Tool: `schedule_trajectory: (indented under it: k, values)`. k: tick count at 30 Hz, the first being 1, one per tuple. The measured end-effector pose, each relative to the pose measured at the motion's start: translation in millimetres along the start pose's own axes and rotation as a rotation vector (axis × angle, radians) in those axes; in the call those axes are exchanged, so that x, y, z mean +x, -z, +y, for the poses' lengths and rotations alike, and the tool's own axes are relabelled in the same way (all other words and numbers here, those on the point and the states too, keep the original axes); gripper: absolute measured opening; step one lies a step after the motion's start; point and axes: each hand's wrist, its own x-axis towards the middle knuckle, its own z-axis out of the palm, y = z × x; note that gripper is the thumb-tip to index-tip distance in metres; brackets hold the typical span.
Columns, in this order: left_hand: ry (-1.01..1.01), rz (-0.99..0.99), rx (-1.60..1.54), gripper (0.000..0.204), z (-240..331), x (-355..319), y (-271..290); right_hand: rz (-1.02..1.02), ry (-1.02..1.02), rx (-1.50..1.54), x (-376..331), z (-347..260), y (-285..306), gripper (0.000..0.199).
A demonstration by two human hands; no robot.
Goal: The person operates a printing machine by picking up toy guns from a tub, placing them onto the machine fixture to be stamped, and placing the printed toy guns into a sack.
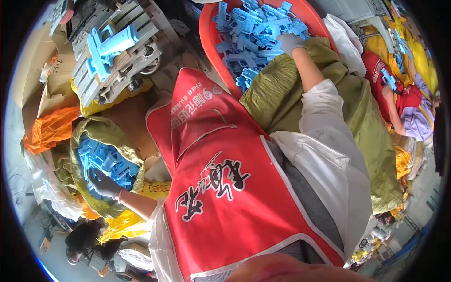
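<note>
My left hand [106, 184], in a grey glove, reaches into an olive woven sack [107, 126] at the left. Its fingers are apart over the light blue toy pistol pieces [112, 162] there, with nothing plainly gripped. My right hand [290, 43], also gloved, rests at the pile of blue toy pistols [251, 35] in a large red tub [210, 47]. Its fingertips are partly lost among the pieces, so their grip is hidden. Another olive sack [282, 89] drapes over the tub's near edge, under my right forearm.
Blue toy pistols [112, 44] lie on a grey slatted stand [141, 28] at the upper left. Cardboard [58, 89] and an orange bag [54, 129] are beside it. At the right, a person in a red apron [376, 77] holds a blue toy pistol [389, 79].
</note>
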Motion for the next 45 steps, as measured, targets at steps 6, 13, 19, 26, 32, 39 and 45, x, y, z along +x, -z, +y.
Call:
schedule_trajectory:
  k: [6, 13, 19, 26, 32, 39, 45]
  values:
    - [-0.194, 0.010, 0.015, 0.024, 39, -1, 23, -0.123, 0.269, -0.324, 8, 5, -28, 0.040]
    - [-0.207, -0.027, -0.219, 0.024, 74, 8, 4, -0.284, 0.468, 0.644, -5, 17, -37, 0.052]
    - [-0.439, -0.037, -0.408, 0.025, 140, 28, 2, -0.199, 0.219, 1.139, -14, -4, -3, 0.042]
    - [-0.647, -0.156, -0.536, 0.030, 222, 52, 0, 0.277, 0.256, 1.719, -66, -65, 99, 0.031]
    - [-0.584, -0.496, -0.616, 0.042, 259, 79, -18, 0.031, 0.566, 2.029, -89, -115, 124, 0.041]
    - [-0.706, -0.569, -0.708, 0.034, 261, 92, -28, 0.035, 0.784, 2.078, -91, -186, 160, 0.044]
    - [-0.374, -0.265, -0.922, 0.033, 177, 78, -28, 0.539, 0.866, 1.203, -67, -270, 223, 0.043]
